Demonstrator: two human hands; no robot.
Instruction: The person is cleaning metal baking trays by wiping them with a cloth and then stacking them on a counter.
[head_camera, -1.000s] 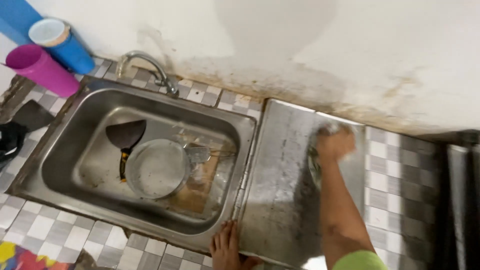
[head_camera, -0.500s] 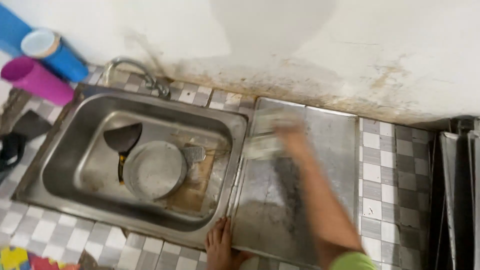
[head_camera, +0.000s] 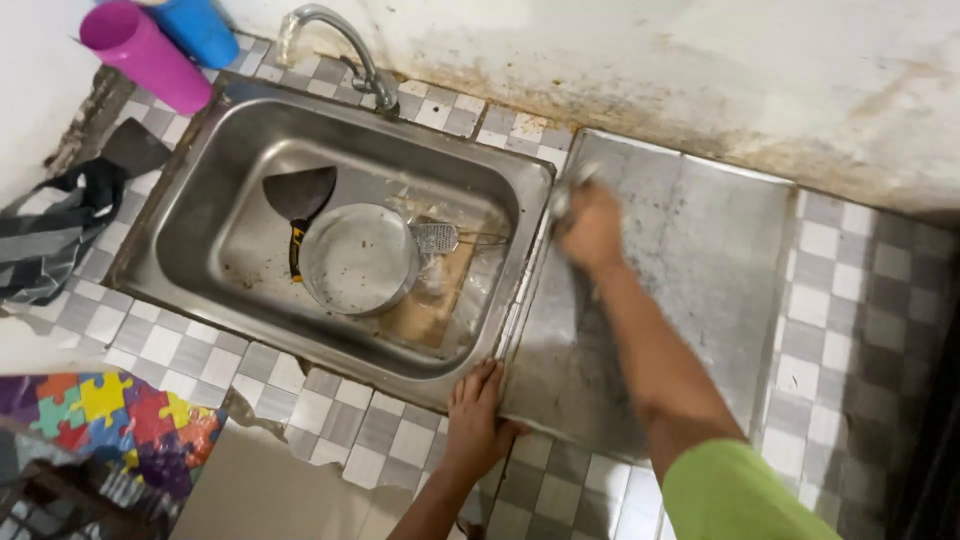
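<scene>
A flat steel sheet (head_camera: 700, 260) lies on the tiled counter to the right of the sink. My right hand (head_camera: 592, 228) is over the sheet's left edge, close to the sink rim. It is blurred and closed on a small silvery scrub pad (head_camera: 566, 192) that pokes out above the fingers. My left hand (head_camera: 478, 408) lies flat with fingers spread. It rests on the front counter edge where the sink rim meets the sheet's front left corner.
The steel sink (head_camera: 200, 190) holds a round metal pan (head_camera: 358, 258), a dark blade with a yellow handle (head_camera: 300, 195), a small strainer (head_camera: 436, 238) and a wooden board (head_camera: 440, 300). A tap (head_camera: 345, 40), purple cup (head_camera: 145, 55), blue cup (head_camera: 200, 28), dark cloth (head_camera: 60, 225) and puzzle mat (head_camera: 110, 415) are nearby.
My right hand has swept leftward across the steel sheet, from its far right part to its left edge by the sink. My left hand stays at the front edge.
</scene>
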